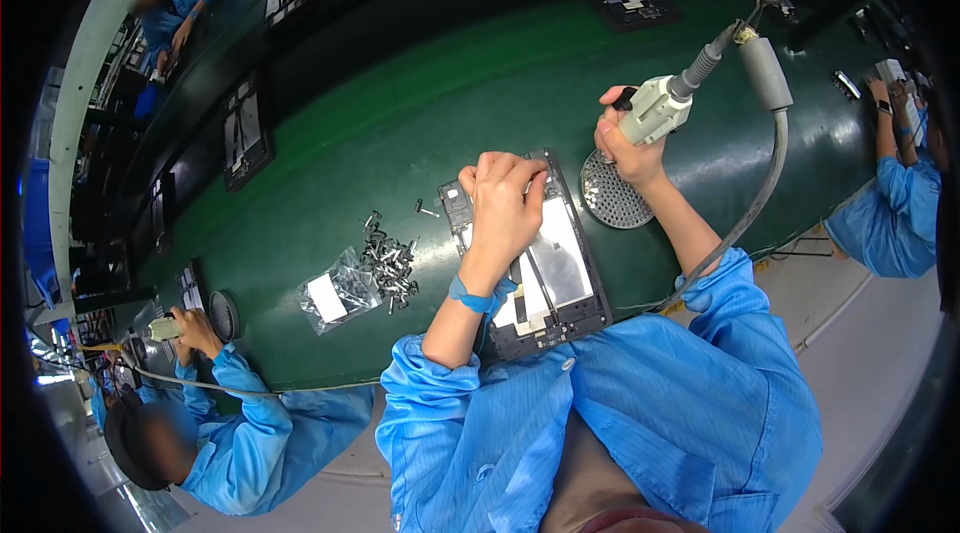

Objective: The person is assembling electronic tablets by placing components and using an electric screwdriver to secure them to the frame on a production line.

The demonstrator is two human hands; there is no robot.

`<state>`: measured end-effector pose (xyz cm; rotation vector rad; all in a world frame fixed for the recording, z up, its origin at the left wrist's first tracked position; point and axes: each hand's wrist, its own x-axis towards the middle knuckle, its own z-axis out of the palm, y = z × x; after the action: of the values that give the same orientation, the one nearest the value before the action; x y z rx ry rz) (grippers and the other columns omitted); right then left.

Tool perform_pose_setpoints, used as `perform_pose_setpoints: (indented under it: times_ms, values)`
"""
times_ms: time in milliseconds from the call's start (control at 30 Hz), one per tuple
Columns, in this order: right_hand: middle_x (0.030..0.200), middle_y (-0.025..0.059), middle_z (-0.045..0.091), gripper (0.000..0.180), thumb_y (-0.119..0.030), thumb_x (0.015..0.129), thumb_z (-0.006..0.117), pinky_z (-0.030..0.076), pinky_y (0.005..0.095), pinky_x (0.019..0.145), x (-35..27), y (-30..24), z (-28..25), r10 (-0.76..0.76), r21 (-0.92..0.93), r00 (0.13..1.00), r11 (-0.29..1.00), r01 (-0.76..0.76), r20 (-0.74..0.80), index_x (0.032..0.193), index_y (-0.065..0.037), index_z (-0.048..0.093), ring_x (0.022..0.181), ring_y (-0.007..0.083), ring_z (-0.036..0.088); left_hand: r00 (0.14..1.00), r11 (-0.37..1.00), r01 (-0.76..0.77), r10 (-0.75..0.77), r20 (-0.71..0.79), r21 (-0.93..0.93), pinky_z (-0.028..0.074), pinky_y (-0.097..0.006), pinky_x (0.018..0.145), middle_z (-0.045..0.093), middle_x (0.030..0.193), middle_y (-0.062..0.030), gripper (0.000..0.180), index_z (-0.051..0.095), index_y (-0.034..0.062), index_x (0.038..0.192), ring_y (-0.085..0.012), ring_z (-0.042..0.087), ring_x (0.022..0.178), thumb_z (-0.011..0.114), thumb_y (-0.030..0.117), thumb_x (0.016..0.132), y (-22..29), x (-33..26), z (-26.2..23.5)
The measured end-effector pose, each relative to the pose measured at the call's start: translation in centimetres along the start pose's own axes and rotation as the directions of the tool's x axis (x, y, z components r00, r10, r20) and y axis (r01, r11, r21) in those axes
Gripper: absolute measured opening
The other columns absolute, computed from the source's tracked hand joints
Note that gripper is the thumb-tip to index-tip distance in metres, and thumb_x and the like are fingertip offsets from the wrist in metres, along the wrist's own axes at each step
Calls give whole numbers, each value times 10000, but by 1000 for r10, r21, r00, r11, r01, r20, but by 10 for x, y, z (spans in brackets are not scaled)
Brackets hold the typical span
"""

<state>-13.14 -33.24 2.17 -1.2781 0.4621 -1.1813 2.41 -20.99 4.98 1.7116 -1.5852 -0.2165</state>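
A tablet housing (568, 268) with its inside exposed lies before me, a light battery panel and a black frame showing. My left hand (503, 208) bends over its far end, fingertips drawn together at the far edge. What they hold, if anything, is too small to make out. My right hand (632, 148) is wrapped round a pale electric screwdriver (656, 115), its cable rising to the upper right. The driver's tip is hidden. Just below that hand sits a round perforated screw tray (617, 195) with small bright bits on it.
Left of the tablet are a pile of small black-and-silver parts (392, 268) and a clear plastic bag (340, 293) with a white label. The cable (778, 163) hangs down at my right. Other housings (243, 133) lie farther along the green bench (330, 183). Co-workers sit at both sides.
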Motion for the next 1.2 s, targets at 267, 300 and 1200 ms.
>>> perform_pose_setpoints:
  times_ms: [267, 300, 1200]
  values:
    - [652, -8, 450, 290, 76, 809, 533, 361, 198, 440, -1, -6, 3, -31, 25, 999, 999, 31, -30, 1079, 23, 440, 474, 50, 424, 993, 993, -114, 114, 23, -33, 287, -419, 802, 560, 845, -44, 182, 692, 85, 809, -263, 465, 970, 751, 144, 647, 7, 18, 32]
    - [659, -5, 441, 291, 78, 811, 523, 360, 201, 438, -1, -7, 1, -51, 33, 998, 998, 52, -26, 1083, 25, 432, 470, 51, 414, 993, 993, -113, 113, 17, -30, 287, -419, 802, 560, 845, -44, 182, 692, 85, 809, -263, 465, 970, 751, 144, 647, 10, 21, 38]
    - [665, 7, 414, 273, 37, 829, 502, 366, 222, 454, -4, -8, -1, -21, -66, 999, 998, 23, 32, 1086, 13, 414, 475, 63, 384, 990, 987, -140, 142, 20, -78, 275, -432, 802, 554, 858, -66, 141, 581, 56, 735, -282, 466, 1001, 647, -2, 625, 12, 22, 55]
